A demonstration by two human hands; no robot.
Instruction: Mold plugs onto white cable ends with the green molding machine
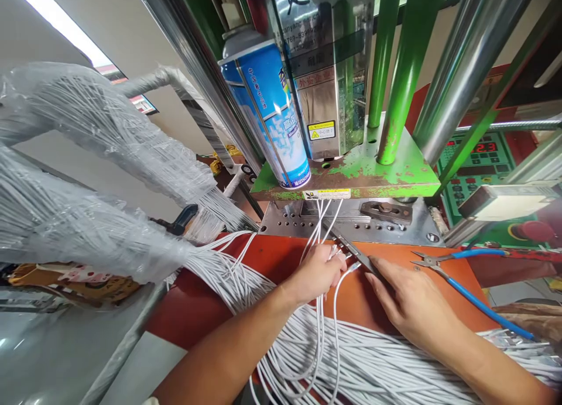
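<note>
My left hand [317, 271] is closed around several white cables, whose ends stick out past its fingers near a dark metal bar. That long metal bar [355, 253] lies slantwise, its far end toward the press base. With fingers curled over its near end, my right hand [406, 294] grips the bar. One white cable [336, 311] loops down beside my left hand, its end close to the bar. A few more cables [322, 218] run up from behind my left hand toward the underside of the green press plate [373, 174].
Blue-handled pliers [465, 285] lie open on the orange tabletop [281, 258]. A large bundle of white cables [360, 346] crosses the front. Plastic-wrapped cable bundles [96, 218] hang at left. A blue spray can [272, 118] stands on the press plate; a control panel [478, 159] is at right.
</note>
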